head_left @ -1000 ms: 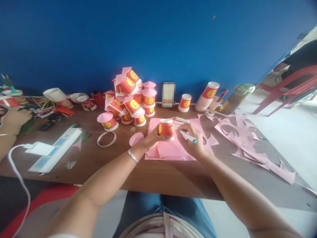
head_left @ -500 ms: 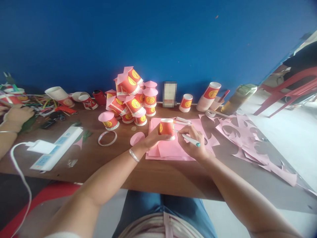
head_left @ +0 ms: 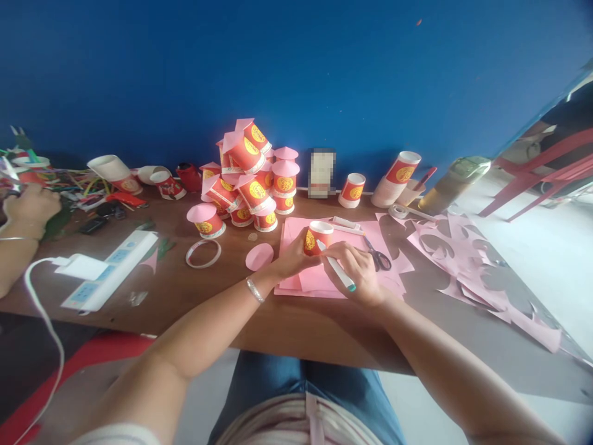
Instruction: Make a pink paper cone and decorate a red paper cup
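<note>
A red paper cup point(head_left: 320, 230) with a yellow emblem is gripped in my left hand point(head_left: 296, 254), its white rim facing up. My right hand point(head_left: 356, 271) is closed around a white marker point(head_left: 341, 273) with a teal end; the tip meets or nearly meets the cup's side. Both hands are above a stack of pink paper sheets point(head_left: 296, 285). On those sheets, beyond my right hand, are dark-handled scissors point(head_left: 380, 259) and another white marker point(head_left: 347, 222). To the left a pink paper disc point(head_left: 259, 256) lies on the table.
Behind the disc rises a pile of red cups with pink cone tops point(head_left: 252, 191). Pink paper offcuts point(head_left: 467, 266) spread over the right side. At left are a white ring point(head_left: 202, 253), a power strip point(head_left: 111, 272) and another person's hand point(head_left: 34, 210). A bottle point(head_left: 454, 182) stands back right.
The cup has tilted and turned in my left hand, so its emblem now faces more to the left. My right hand has brought the marker inward to its front; the scissors show more.
</note>
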`<state>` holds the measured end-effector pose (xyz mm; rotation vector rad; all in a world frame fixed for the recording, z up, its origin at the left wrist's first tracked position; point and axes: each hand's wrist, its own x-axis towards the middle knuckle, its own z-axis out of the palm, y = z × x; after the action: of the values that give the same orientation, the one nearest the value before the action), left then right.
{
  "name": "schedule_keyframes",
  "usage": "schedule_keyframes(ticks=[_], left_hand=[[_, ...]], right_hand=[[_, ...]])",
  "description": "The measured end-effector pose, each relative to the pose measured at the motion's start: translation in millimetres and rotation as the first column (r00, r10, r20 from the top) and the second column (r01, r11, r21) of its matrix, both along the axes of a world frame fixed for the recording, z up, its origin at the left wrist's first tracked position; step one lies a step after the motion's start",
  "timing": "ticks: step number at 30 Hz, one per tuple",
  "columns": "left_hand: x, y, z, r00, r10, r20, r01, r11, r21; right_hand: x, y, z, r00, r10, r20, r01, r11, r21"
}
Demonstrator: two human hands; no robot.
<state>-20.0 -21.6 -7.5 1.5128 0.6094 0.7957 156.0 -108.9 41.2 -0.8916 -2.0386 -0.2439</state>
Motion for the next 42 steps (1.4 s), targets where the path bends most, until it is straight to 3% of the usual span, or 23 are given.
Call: schedule_keyframes(ticks=[6,11,20,31,42], left_hand=[[0,-3,7.7,0.996,0.043,-0.077,-0.038,0.997,0.069],[1,-6,14.9,0.991,0.049,-0.123,-0.047,0.999,0.019],[0,-4,15.1,0.988,0.062,-0.139,-0.058,0.998,0.034],[0,0,5.3,1.0,0.018,-0.016,-0.018,0.999,-0.038],[-2,-1,11.6,0.997,-0.038,0.069,0.043,0.997,-0.071]], right_hand=[[2,0,-0.6,1.0,-0.024,0.005,0.024,1.0,-0.009],[2,1,1.0,1.0,-0.025,0.001,0.025,1.0,0.009],[-2,1,0.1,0.998,-0.059,0.01,0.059,0.998,0.001],[-3,2,-5.7,1.0,-0.029,-0.005,0.029,1.0,-0.005],[-2,0,-1.5,1.0,-0.014,-0.02,0.013,0.999,-0.038]])
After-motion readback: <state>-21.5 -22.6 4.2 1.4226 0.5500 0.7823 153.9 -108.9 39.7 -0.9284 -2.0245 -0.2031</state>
